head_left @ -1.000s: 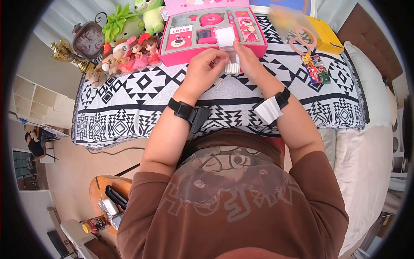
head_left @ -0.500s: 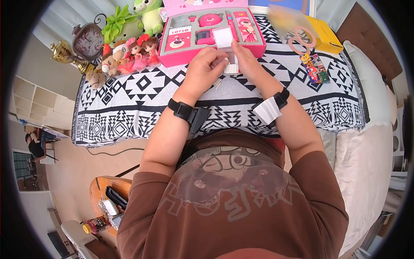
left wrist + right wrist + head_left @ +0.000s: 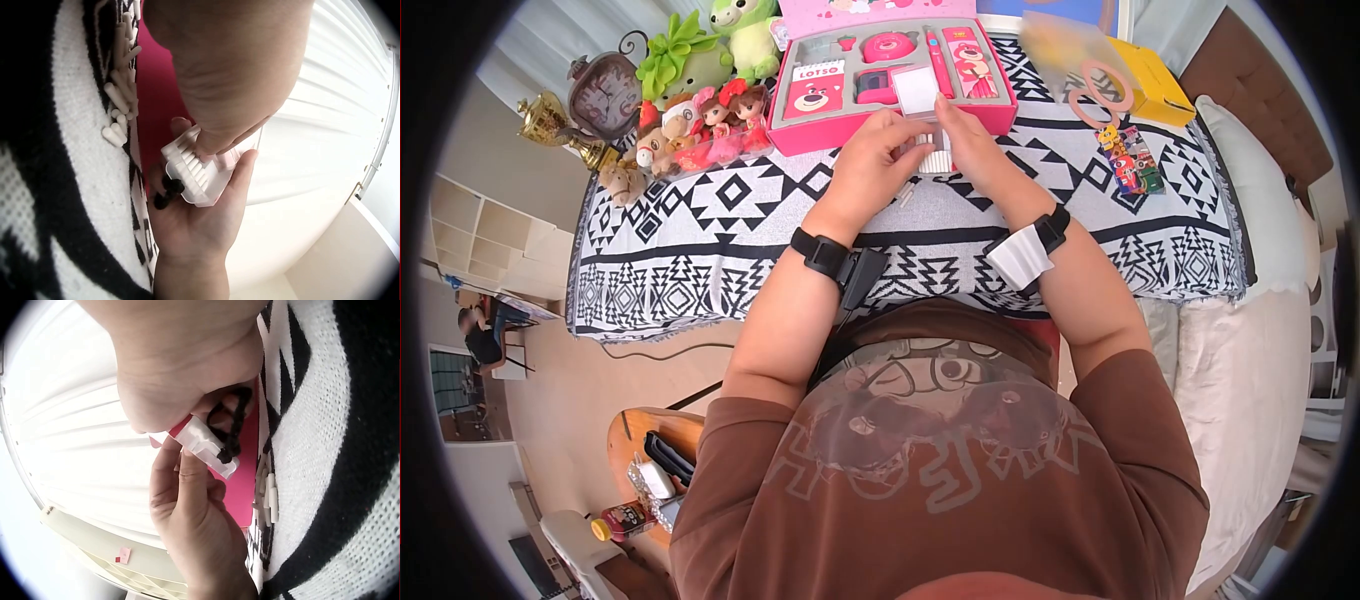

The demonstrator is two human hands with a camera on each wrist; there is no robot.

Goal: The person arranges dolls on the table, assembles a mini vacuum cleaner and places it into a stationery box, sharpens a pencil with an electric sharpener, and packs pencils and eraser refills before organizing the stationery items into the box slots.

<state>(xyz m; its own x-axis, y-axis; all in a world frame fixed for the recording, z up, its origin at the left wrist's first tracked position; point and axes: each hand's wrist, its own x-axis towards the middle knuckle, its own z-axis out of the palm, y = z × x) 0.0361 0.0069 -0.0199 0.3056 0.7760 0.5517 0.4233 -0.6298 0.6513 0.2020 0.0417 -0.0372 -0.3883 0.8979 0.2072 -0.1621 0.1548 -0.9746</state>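
Note:
My right hand [image 3: 982, 150] holds a small flip-top box [image 3: 203, 189], its white lid [image 3: 917, 90] standing up. Short white sticks [image 3: 190, 161] fill a row along the box's front. Over the box, my left hand [image 3: 870, 165] dips thumb and forefinger in, pinching at the stick ends; the fingertips are partly hidden. A black hair tie [image 3: 232, 428] loops around fingers of the right hand. Beside the hands, several loose sticks [image 3: 119, 94] lie on the patterned cloth.
Just beyond the hands is a pink gift box [image 3: 800, 135] with stationery in grey foam. Dolls and plush toys [image 3: 700, 130], a clock [image 3: 605, 95] and a trophy [image 3: 580, 145] stand on the left. On the right are pink rings [image 3: 1108, 88], a colourful card [image 3: 1130, 160] and a yellow box [image 3: 1155, 85].
The left thumb and forefinger have shifted slightly over the box, and the white lid has tipped a little to the left. Right hand still holds the box in nearly the same place.

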